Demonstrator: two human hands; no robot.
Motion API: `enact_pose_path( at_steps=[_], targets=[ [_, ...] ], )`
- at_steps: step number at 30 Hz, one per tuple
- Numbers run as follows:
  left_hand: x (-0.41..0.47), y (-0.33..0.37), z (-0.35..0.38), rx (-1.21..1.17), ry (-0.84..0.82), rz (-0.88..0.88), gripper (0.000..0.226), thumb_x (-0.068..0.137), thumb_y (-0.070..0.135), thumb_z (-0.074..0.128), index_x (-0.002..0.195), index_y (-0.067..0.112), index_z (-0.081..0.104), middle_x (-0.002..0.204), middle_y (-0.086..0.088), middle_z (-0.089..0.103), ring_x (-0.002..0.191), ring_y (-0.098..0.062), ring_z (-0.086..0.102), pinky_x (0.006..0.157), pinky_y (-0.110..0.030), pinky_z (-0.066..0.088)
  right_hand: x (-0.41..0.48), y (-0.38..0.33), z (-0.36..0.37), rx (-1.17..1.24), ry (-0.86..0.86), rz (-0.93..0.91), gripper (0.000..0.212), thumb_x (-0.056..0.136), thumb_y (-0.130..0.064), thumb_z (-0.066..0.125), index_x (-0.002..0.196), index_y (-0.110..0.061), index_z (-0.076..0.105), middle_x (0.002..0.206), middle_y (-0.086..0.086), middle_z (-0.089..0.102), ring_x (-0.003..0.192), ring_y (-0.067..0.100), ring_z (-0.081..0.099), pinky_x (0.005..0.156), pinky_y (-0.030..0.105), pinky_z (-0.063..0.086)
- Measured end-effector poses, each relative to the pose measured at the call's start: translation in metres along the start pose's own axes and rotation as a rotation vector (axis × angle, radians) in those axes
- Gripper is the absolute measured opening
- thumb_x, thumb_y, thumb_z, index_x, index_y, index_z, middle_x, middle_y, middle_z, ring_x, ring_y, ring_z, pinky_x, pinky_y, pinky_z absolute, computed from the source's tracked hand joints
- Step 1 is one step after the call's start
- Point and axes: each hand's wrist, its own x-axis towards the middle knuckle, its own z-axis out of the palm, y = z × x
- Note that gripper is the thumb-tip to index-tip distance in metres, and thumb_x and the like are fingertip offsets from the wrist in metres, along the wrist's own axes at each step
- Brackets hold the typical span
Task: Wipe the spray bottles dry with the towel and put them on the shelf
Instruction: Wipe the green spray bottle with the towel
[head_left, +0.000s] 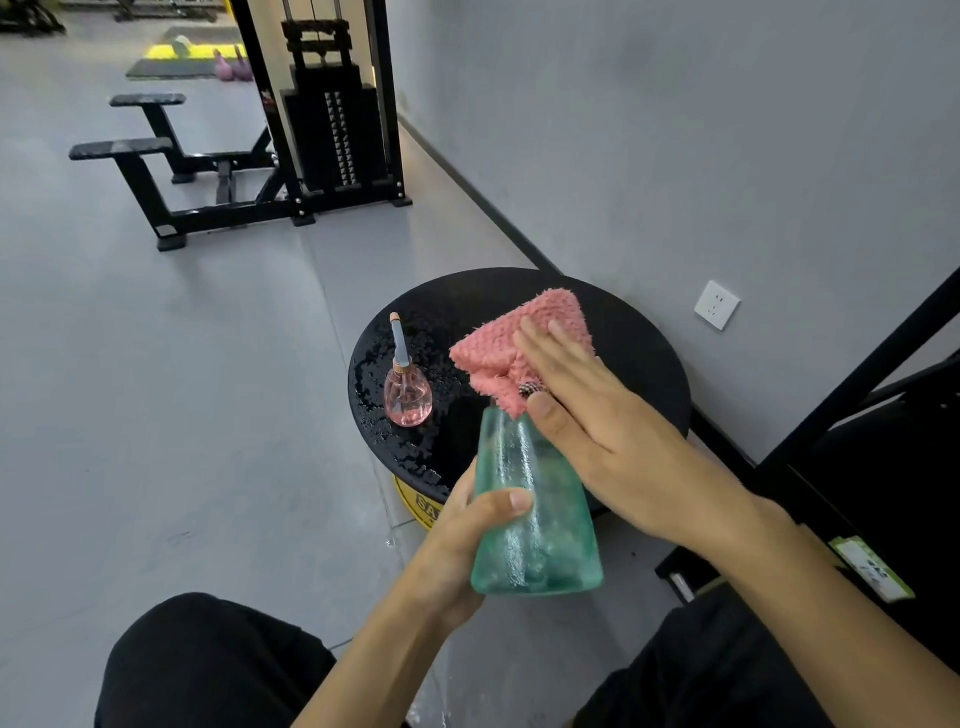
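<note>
The left hand (457, 540) grips a green spray bottle (537, 525) while the right hand (597, 415) presses a pink towel (511, 345) over its top.

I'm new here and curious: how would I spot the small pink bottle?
Find the round black stool by the grey wall. On its wet side stands the pink bottle. Unlike the held green bottle, it is tiny, with a tall grey nozzle.
</note>
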Motion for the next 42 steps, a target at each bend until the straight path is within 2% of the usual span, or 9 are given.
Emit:
enact_pose_path(
  at_steps=[3,7,17,21,26,29,33,38,42],
  targets=[
    [0.000,-0.001,0.000,0.019,0.007,-0.032,0.057,0.058,0.027,0.071,0.113,0.016,0.064,0.097,-0.009,0.068,0.086,-0.022,0.067,0.074,-0.036,0.056,0.002,0.007,0.000,-0.029,0.052,0.004,0.067,0.095,-0.060,0.016,0.154,-0.031,0.007,0.160,-0.022,-0.002,0.143,-0.010,-0.013,0.122,0.032,0.002],
    [0.001,-0.002,0.005,0.023,0.010,-0.073,0.087,0.047,0.036,0.087,0.122,0.006,0.055,0.104,-0.014,0.066,0.090,-0.025,0.066,0.076,-0.038,0.056,0.017,0.017,-0.006,-0.051,0.116,0.064,0.075,0.090,-0.065,0.013,0.155,-0.028,0.005,0.161,-0.018,-0.005,0.145,-0.003,-0.016,0.123,0.040,0.003],
    [0.002,-0.001,0.000,-0.045,0.012,-0.037,0.079,0.044,0.042,0.091,0.113,0.014,0.064,0.100,-0.013,0.069,0.088,-0.024,0.068,0.076,-0.039,0.057,0.000,0.012,0.011,0.003,0.064,0.069,0.079,0.089,-0.069,0.013,0.154,-0.028,-0.001,0.160,-0.021,-0.009,0.142,-0.009,-0.017,0.123,0.036,0.001],
    [0.002,-0.002,0.005,-0.001,0.034,-0.085,0.096,0.036,0.046,0.092,0.118,0.008,0.058,0.100,-0.012,0.070,0.087,-0.023,0.069,0.075,-0.038,0.058,0.020,0.017,0.001,-0.002,0.141,0.101,0.088,0.083,-0.076,0.005,0.155,-0.025,0.002,0.162,-0.015,-0.008,0.145,-0.002,-0.016,0.122,0.035,-0.002],
    [0.001,0.002,0.003,-0.013,0.024,-0.016,0.072,0.042,0.040,0.090,0.107,0.018,0.067,0.095,-0.009,0.072,0.085,-0.022,0.070,0.072,-0.037,0.058,0.014,-0.002,0.006,0.019,0.080,0.086,0.080,0.087,-0.067,0.013,0.155,-0.025,0.004,0.161,-0.017,-0.007,0.143,-0.007,-0.016,0.120,0.026,-0.006],
    [0.001,0.006,0.000,0.044,0.026,-0.007,0.063,0.056,0.027,0.074,0.115,0.013,0.058,0.096,-0.008,0.071,0.087,-0.022,0.069,0.073,-0.036,0.057,0.005,-0.010,0.009,0.040,0.031,0.011,0.072,0.092,-0.065,0.016,0.154,-0.030,0.011,0.160,-0.021,0.001,0.142,-0.012,-0.011,0.119,0.023,-0.006],
    [0.000,0.002,0.002,0.100,0.021,-0.022,0.062,0.058,0.027,0.069,0.116,0.011,0.055,0.094,-0.005,0.070,0.084,-0.019,0.068,0.071,-0.032,0.056,0.013,-0.003,0.005,-0.075,0.038,-0.030,0.071,0.092,-0.065,0.016,0.154,-0.030,0.014,0.161,-0.018,0.004,0.144,-0.008,-0.009,0.123,0.035,0.001],
    [0.000,-0.003,0.004,0.124,0.009,-0.035,0.069,0.059,0.030,0.069,0.124,0.011,0.053,0.099,-0.007,0.068,0.090,-0.023,0.066,0.076,-0.035,0.055,0.023,0.004,-0.002,-0.045,0.119,0.119,0.069,0.094,-0.060,0.015,0.155,-0.025,0.011,0.162,-0.015,0.002,0.146,-0.001,-0.010,0.123,0.033,0.001],
    [0.002,-0.003,0.003,0.116,0.005,-0.035,0.066,0.060,0.028,0.069,0.122,0.010,0.053,0.101,-0.009,0.068,0.092,-0.023,0.066,0.079,-0.036,0.055,0.018,-0.007,0.007,-0.099,0.044,-0.007,0.059,0.101,-0.049,0.025,0.155,-0.027,0.012,0.161,-0.018,0.002,0.145,-0.004,-0.013,0.123,0.037,0.002]
  ],
)
